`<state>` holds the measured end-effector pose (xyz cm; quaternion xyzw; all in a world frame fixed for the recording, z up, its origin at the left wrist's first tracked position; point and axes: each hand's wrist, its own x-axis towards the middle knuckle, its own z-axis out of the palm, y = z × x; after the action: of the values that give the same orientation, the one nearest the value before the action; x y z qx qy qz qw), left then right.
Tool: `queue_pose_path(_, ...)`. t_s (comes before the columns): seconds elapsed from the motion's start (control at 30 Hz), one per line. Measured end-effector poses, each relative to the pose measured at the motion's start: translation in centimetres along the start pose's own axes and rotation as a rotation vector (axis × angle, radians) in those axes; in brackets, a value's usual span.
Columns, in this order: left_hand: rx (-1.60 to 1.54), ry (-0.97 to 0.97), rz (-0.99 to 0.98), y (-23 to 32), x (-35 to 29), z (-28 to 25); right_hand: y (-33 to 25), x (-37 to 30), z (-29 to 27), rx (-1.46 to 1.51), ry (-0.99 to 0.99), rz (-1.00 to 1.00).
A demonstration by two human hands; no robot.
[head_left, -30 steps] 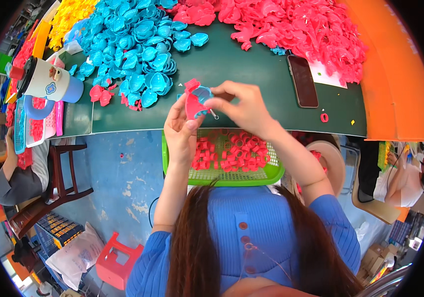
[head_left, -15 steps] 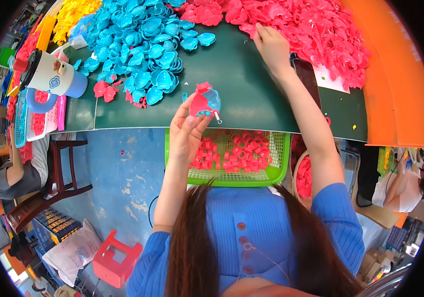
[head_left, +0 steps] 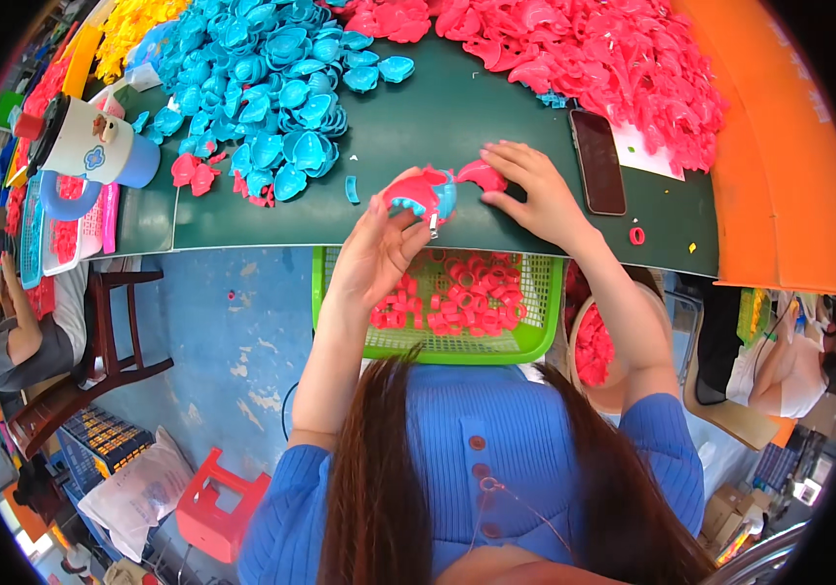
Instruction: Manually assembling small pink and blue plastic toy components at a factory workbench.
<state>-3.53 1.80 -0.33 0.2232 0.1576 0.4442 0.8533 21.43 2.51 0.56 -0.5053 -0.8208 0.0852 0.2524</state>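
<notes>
Just above the centre of the frame, the left hand [head_left: 377, 249] grasps a pink-and-blue shell piece [head_left: 444, 198] at its left side, thumb and fingers partly curled around it. To the right, the right hand [head_left: 543, 195] pinches a curved pink part [head_left: 482, 175] between thumb and fingertips, its other fingers loosely bent. The part's left tip reaches the shell piece; whether they touch is unclear.

Free worktop [head_left: 408, 127] lies between blue pile [head_left: 257, 83] and phone [head_left: 597, 161]; the pink pile [head_left: 613, 83] blocks its far end; the right hand [head_left: 542, 197] narrows the near end.
</notes>
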Motion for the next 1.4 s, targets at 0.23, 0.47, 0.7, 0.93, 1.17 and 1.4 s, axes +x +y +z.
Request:
queue_pose_path(0.23,-0.081,0.008,-0.147,1.1,0.1,0.2,-1.9,1.6,-2.1,0.497,0.223,0.203)
queue_pose_path(0.47,0.046,0.059,-0.234,0.9,0.4,-0.1,-7.5,2.9,-3.5,0.595,0.075,0.033)
queue_pose_path(0.7,-0.056,0.012,-0.250,0.8,0.5,-0.6,-7.6,2.9,-3.2,0.564,0.057,0.082)
queue_pose_path(0.93,0.042,0.069,-0.244,0.8,0.6,-0.2,-7.9,2.9,-3.3,0.542,0.015,0.157)
queue_pose_path(1.17,-0.051,-0.002,-0.250,0.8,0.8,-1.1,-8.4,2.9,-3.3,0.517,0.014,0.165)
queue_pose_path(1.4,0.034,0.092,-0.143,0.8,0.3,1.7,-7.9,2.9,-2.8,0.618,0.003,0.302)
